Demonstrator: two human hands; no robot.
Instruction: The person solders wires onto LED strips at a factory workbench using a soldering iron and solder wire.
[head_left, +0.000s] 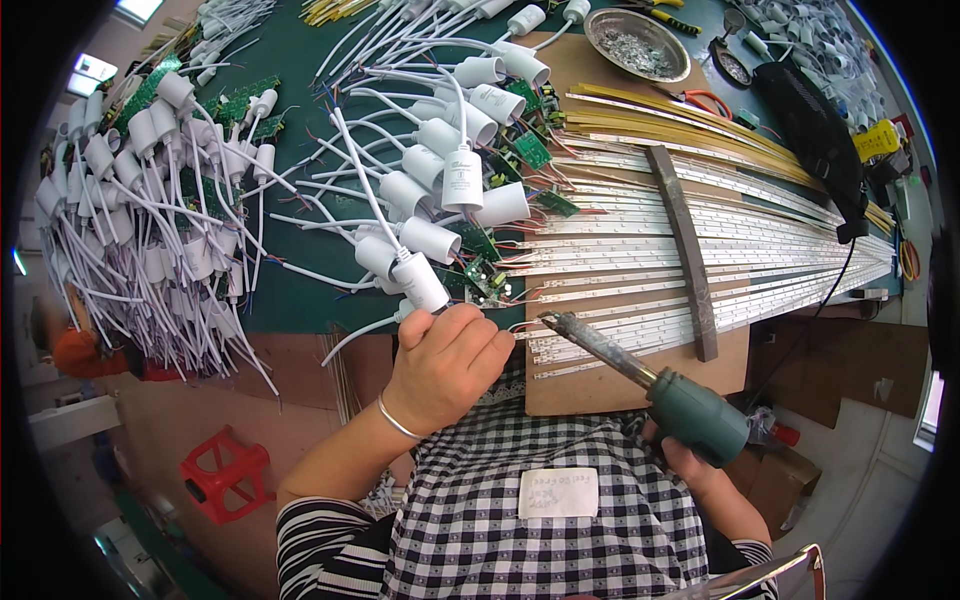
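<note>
My right hand (690, 465) grips a soldering iron with a green handle (698, 415). Its dark metal tip points up and left, above the ends of the nearest LED strips (570, 352). My left hand (450, 360), with a bracelet at the wrist, is closed at the board's near left corner; what its fingertips pinch is hidden. Just beyond it lie a white cylindrical lamp cap with a cable (421, 282) and a small green circuit board (484, 280). Thin wires run from several such boards to the strip ends.
A dark bar (684, 255) lies across the fanned strips on a brown board (640, 385). Behind stands a metal bowl of solder scraps (637, 46). Piled lamp caps with cables (160, 220) crowd the left. A red stool (226, 474) is on the floor at left.
</note>
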